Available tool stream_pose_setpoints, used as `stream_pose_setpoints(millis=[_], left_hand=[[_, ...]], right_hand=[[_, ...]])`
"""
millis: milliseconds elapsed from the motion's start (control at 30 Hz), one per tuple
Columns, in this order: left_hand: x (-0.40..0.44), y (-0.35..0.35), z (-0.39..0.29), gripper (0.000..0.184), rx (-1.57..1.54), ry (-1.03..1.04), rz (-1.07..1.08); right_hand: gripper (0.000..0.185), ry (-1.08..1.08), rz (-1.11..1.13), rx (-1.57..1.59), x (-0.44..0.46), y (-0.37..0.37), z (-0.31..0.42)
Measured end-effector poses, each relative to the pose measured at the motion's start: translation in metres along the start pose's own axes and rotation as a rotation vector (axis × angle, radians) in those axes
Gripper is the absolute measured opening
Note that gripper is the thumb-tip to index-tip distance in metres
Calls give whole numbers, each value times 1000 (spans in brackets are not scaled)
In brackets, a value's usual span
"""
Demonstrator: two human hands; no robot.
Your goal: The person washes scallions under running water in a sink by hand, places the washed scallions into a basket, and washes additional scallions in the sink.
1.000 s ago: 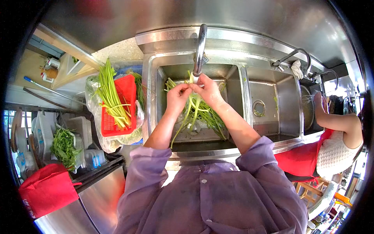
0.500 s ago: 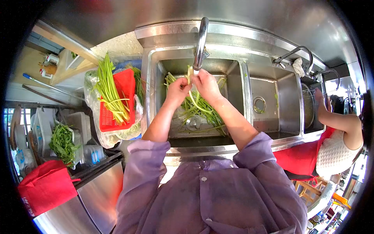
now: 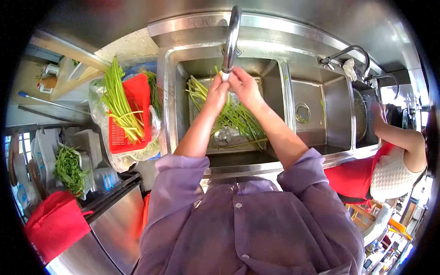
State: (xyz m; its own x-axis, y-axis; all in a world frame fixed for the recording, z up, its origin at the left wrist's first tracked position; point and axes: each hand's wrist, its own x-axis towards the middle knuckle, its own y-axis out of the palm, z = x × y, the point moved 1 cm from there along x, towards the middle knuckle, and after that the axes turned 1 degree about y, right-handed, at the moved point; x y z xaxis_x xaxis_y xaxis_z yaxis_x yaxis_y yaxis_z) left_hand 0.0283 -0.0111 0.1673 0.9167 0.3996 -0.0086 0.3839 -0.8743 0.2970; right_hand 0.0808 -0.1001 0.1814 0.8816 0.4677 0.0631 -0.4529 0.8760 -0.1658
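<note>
Under the running faucet (image 3: 232,41), my left hand (image 3: 217,95) and my right hand (image 3: 245,88) meet with fingers pressed together. What lies between the fingers is mostly hidden; a pale green tip shows just above them. Below, long green stalks (image 3: 238,121) lie loose in the left sink basin (image 3: 270,105), some leaning toward its upper left corner. Left of the sink, a bundle of green stalks (image 3: 120,101) rests in a red plastic basket (image 3: 143,98).
A middle basin (image 3: 314,135) adjoins on the right, with a second faucet (image 3: 350,49) behind it. A co-worker's arm (image 3: 401,137) reaches into the far right basin. Leafy greens (image 3: 69,172) in a white basket and a red cloth (image 3: 57,224) are at the lower left.
The view has shifted, so the sink and faucet sit higher and further left. My hands have drawn closer together under the spout, and the stalk held between them is now mostly hidden.
</note>
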Motion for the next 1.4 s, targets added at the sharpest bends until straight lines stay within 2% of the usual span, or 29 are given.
stream_pose_setpoints(millis=[33,100,167,200,233,267,300,400,433,467,500,533,567,633,667,700,767,800,867,900,967,1000,1033,1100,1133,1167,1233,1300,1400], left_hand=[[4,4,7,21,-8,-14,4],[8,10,20,20,110,-49,13],[4,15,4,21,289,-76,-45],[6,11,7,21,303,-121,-57],[8,6,13,21,319,-170,-72],[10,-9,30,19,402,-42,-63],[4,-21,28,19,407,-44,-78],[-18,-69,19,20,326,-93,-242],[-24,-82,25,16,392,-61,-231],[-29,-93,32,17,465,-162,-249],[-35,-92,30,17,459,-165,-253],[-41,-86,29,19,485,-307,-172],[-43,-81,27,20,510,-442,-92],[-49,-75,68,26,572,-187,7],[-49,-68,70,27,547,-271,52],[-47,-63,71,29,519,-354,101],[-39,-56,75,29,421,-214,12],[-36,-57,75,30,330,-89,-59],[-30,-69,77,29,401,-114,-105],[-28,-78,79,28,476,-149,-133],[-31,-98,82,24,569,-209,-215],[-36,-106,74,22,529,-241,-266],[-41,-111,69,20,491,-274,-315],[-53,-117,65,19,418,-260,-355],[-58,-121,65,18,333,-246,-391],[-64,-124,65,18,350,-252,-392],[-69,-125,60,16,213,-239,-422],[-72,-124,58,16,177,-265,-405],[-71,-120,60,16,186,-254,-384]], right_hand=[[28,38,-43,-40,-1,-11,-1],[25,224,9,-533,-8,-33,-62],[22,324,382,-999,-38,-39,-137],[19,392,713,-1299,-63,-39,-170],[19,484,907,-1395,-86,-44,-193],[19,572,1097,-1458,-102,-43,-186],[23,580,1294,-1551,-121,-50,-215],[25,531,1207,-1682,-142,-58,-247],[24,573,1312,-1627,-137,-59,-232],[23,620,1413,-1568,-132,-57,-221],[20,550,1417,-1478,-128,-52,-235],[18,479,1416,-1396,-117,-47,-248],[17,595,1140,-1253,-86,-29,-177],[16,273,925,-1078,-49,-7,-152],[17,158,798,-995,-28,5,-116],[17,140,808,-1004,-12,13,-87],[20,326,683,-482,14,24,-46],[20,314,697,-490,21,28,-48],[24,399,676,-60,30,38,-63],[24,391,691,-64,33,45,-72],[26,566,380,91,38,61,-103],[35,473,458,-332,45,68,-141],[35,471,463,-321,42,81,-175],[48,145,329,-907,37,115,-216],[59,425,373,-830,42,127,-203],[59,430,378,-813,41,135,-203],[64,299,290,-956,38,145,-210],[54,332,304,-941,34,141,-221],[38,171,451,-692,23,110,-206]])
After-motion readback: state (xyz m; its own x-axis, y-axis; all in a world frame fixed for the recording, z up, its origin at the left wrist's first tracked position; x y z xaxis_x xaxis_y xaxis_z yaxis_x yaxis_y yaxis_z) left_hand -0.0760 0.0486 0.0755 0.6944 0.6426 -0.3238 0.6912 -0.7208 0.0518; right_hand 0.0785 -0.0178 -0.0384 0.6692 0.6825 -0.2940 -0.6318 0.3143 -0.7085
